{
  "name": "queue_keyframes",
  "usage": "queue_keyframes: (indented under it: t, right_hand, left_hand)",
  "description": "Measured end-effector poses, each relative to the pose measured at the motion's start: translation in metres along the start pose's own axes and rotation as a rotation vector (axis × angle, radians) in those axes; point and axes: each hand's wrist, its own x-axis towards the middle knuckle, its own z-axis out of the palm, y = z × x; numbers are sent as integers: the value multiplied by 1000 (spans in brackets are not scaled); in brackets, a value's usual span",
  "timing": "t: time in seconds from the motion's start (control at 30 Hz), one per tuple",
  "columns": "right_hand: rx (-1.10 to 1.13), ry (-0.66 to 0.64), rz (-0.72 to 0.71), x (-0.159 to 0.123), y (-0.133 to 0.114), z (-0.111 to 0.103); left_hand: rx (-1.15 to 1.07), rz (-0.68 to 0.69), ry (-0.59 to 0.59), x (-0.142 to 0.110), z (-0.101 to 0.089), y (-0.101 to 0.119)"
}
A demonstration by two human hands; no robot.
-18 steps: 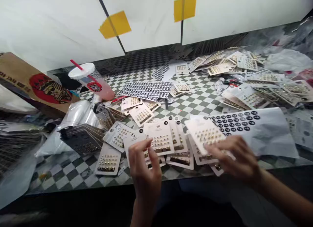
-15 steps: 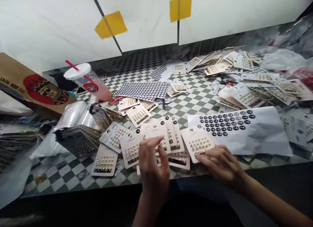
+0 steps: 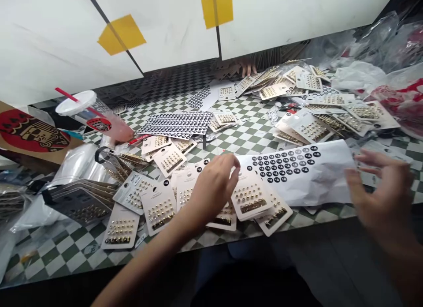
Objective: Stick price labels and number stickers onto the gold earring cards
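My left hand (image 3: 216, 181) is over a cluster of earring cards, its fingers curled and pinched. Whatever its fingertips hold, if anything, is too small to make out. Just beside them lies a cream earring card (image 3: 251, 196) with rows of gold-coloured studs and a round black sticker at its top. It overlaps another earring card (image 3: 276, 214). My right hand (image 3: 383, 188), blurred a little, is raised near the right end of a white sticker sheet (image 3: 320, 183), thumb and fingers apart, with nothing seen in it. Round black "4" stickers remain on the sheet's upper left part.
A full sticker sheet (image 3: 178, 124) lies farther back. Loose earring cards (image 3: 280, 90) are heaped at the back right, near a person's hand (image 3: 247, 69). On the left stand a drink cup (image 3: 99, 117), a paper bag (image 3: 36, 130) and bundled cards (image 3: 79, 203). Plastic bags (image 3: 396, 86) crowd the right.
My right hand has left the earring card and moved right, opening. My left hand has shifted toward that side. One sticker-bearing card now overlaps another. A person's hand has appeared at the back.
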Motion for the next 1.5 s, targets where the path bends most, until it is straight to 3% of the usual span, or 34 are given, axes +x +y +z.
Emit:
queue_keyframes:
  t: [0.17,0.33,0.4,0.73,0.8,0.87,0.93,0.97,1.03,1.17,1.3,1.5]
  right_hand:
    - [-37,-10,180,5,39,-11]
    - [-120,-73,231,-8,37,-9]
    - [-129,-91,266,-10,35,-6]
    - [91,-135,433,-7,37,0]
    - [162,-53,438,-11,31,1]
    - [335,133,491,-14,24,0]
    - [598,268,629,-16,19,-7]
    - [723,275,709,-16,19,-13]
    - [884,173,813,-15,19,-25]
    - [927,14,743,-12,22,-40]
    - [1039,-18,783,-8,19,-36]
    - [981,5,862,0,12,-24]
  left_hand:
    - [25,-68,-257,46,-3,-15]
    - [22,-105,-512,62,6,-17]
    - [32,-110,-559,63,11,-17]
    - [-113,29,-477,92,21,-8]
    - [-182,22,-467,97,22,-3]
    - [-311,13,-463,101,23,3]
    - [-497,-21,-461,106,24,7]
    - [-595,-57,-457,110,26,9]
    - [-756,-143,-433,118,29,12]
    - [-902,-299,-386,134,37,17]
    - [-988,-407,-395,140,46,12]
    - [-1021,-482,-392,134,51,-17]
